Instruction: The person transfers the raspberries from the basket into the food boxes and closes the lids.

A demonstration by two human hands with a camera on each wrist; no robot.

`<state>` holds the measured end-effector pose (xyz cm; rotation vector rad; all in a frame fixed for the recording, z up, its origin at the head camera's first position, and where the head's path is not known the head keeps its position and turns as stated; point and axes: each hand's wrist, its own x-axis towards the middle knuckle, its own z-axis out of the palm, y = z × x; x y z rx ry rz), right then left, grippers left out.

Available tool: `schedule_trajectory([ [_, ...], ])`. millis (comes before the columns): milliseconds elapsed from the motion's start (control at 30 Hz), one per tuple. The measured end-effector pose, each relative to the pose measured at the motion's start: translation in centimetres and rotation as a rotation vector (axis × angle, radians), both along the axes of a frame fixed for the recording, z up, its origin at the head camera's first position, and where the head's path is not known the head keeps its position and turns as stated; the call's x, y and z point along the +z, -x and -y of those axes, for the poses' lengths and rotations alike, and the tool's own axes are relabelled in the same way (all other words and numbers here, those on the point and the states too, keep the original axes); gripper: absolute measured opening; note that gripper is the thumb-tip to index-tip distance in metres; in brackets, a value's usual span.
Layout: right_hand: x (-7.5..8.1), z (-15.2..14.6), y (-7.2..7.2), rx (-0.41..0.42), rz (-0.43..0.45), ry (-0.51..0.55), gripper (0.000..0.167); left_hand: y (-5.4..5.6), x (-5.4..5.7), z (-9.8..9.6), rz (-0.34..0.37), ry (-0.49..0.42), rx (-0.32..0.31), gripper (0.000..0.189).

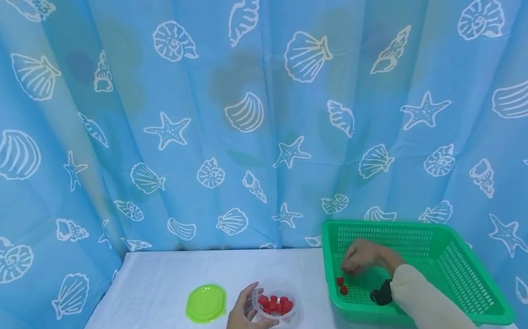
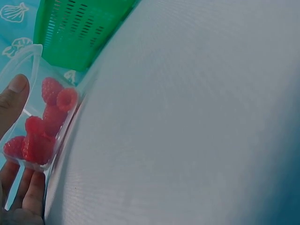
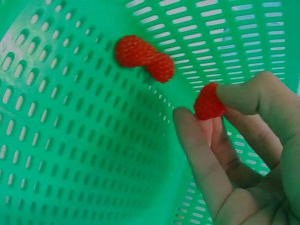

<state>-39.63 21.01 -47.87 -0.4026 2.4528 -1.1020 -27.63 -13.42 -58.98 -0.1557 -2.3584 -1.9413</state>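
Observation:
My left hand grips a clear plastic tub by its side, thumb near and fingers behind. Several raspberries lie in the bottom of the tub, seen through its wall in the left wrist view. Inside the green basket, my right hand pinches one raspberry between thumb and fingers. Two more raspberries rest against each other on the basket floor, just left of that hand in the head view.
A lime-green lid lies flat on the white table, left of the tub. The basket has raised slotted walls and stands at the right. A blue curtain with shell prints hangs behind. Part of a black wrist device shows beside the right sleeve.

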Motion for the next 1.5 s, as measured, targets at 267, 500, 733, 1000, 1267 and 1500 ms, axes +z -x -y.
schedule_trajectory([
  [267,0.1,0.1,0.4,-0.017,0.031,0.105,0.023,0.5,-0.9,0.2,-0.002,-0.009,-0.006,0.098],
  [500,1.2,0.3,0.7,0.021,0.029,0.165,0.024,0.4,-0.7,0.2,-0.008,-0.009,-0.006,0.099],
  [733,2.9,0.3,0.7,0.043,0.046,0.271,0.026,0.3,-0.6,0.2,-0.011,-0.014,-0.009,0.098],
  [1000,4.4,2.8,-0.7,0.034,-0.105,0.3,0.024,0.1,-0.5,0.1,-0.01,-0.02,-0.009,0.097],
  [1267,4.3,7.3,-2.9,0.062,-0.272,0.307,0.021,0.1,-0.7,0.1,-0.009,-0.044,-0.016,0.098],
  [1500,3.0,11.3,-5.0,0.072,-0.325,0.223,0.018,0.1,-0.3,-0.2,0.01,-0.001,0.012,0.094],
])
